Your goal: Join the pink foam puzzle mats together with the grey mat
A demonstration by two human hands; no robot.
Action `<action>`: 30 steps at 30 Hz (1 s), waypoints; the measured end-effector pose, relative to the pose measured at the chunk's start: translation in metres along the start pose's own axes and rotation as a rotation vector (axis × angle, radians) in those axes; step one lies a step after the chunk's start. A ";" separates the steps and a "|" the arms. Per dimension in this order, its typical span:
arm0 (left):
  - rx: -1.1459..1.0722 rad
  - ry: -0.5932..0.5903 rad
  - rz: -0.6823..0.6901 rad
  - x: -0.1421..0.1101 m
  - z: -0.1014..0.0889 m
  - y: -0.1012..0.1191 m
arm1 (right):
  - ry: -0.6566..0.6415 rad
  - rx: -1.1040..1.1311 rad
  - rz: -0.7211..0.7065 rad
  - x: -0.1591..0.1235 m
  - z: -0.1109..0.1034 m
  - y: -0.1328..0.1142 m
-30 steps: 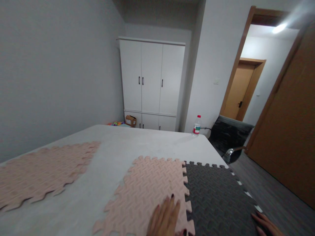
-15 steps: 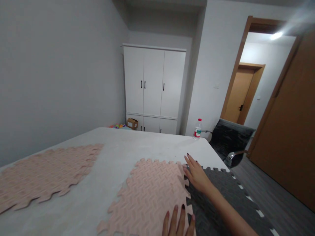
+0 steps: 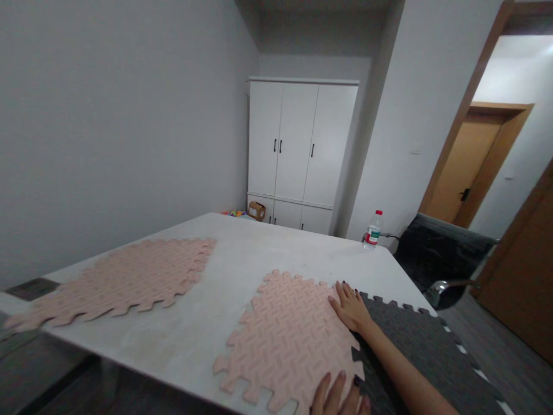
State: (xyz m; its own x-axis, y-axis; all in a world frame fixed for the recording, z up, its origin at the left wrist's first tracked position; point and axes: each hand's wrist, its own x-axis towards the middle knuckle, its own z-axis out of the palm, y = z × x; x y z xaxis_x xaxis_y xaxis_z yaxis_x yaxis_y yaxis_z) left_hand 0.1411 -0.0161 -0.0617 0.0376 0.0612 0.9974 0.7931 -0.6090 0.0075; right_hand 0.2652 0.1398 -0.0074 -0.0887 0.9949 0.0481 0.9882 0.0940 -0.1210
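Observation:
A pink foam puzzle mat point(image 3: 285, 340) lies on the white table point(image 3: 259, 248), interlocked along its right edge with a dark grey foam mat point(image 3: 436, 357). My right hand point(image 3: 351, 306) rests flat, fingers spread, on the far end of the seam between the two mats, my forearm lying across the grey mat. My left hand point(image 3: 339, 397) shows only its fingers at the bottom edge, pressed flat on the near end of the same seam. Neither hand holds anything.
A second pink mat point(image 3: 129, 276) lies at the table's left side, reaching its near edge. A water bottle point(image 3: 373, 229) stands at the far right corner. A black chair point(image 3: 444, 259) stands to the right, a white wardrobe point(image 3: 302, 150) behind, and a small cardboard box point(image 3: 257, 210) on the floor.
My right hand moved from the grey mat's near right edge up to the far end of the seam. My left hand slid toward me. The view swung left and now shows the table's near edge.

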 end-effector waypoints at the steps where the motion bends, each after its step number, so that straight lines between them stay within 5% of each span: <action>1: 0.006 -0.007 0.019 0.002 -0.003 -0.001 | 0.006 -0.018 -0.002 -0.001 -0.001 -0.001; 9: -0.018 -0.077 0.089 0.010 -0.015 0.000 | 0.081 -0.043 0.115 -0.028 -0.002 -0.021; 14: -0.153 -0.344 0.233 0.027 -0.042 -0.022 | 0.033 0.013 0.146 -0.033 0.005 -0.019; 16: -0.248 -0.577 0.195 0.057 -0.068 -0.053 | 0.010 0.040 0.130 -0.032 0.001 -0.015; 18: -0.174 -0.841 -0.090 0.093 -0.097 -0.098 | -0.015 0.072 0.100 -0.031 -0.006 -0.008; 22: 0.307 -0.913 -0.720 0.139 -0.147 -0.208 | -0.024 0.122 0.048 -0.037 -0.027 0.021; 26: 0.711 -0.996 -0.811 0.126 -0.170 -0.300 | -0.037 0.174 0.038 -0.054 -0.040 0.077; 30: 0.832 -1.089 -0.951 0.095 -0.165 -0.356 | -0.034 0.270 0.049 -0.072 -0.033 0.146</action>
State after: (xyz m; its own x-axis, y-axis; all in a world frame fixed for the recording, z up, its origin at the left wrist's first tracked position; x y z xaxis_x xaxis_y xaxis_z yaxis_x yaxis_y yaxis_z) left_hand -0.2385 0.0760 0.0421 -0.5215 0.8409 0.1443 0.8517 0.5029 0.1474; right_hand 0.4201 0.0810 0.0043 -0.0504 0.9987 0.0033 0.9227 0.0478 -0.3825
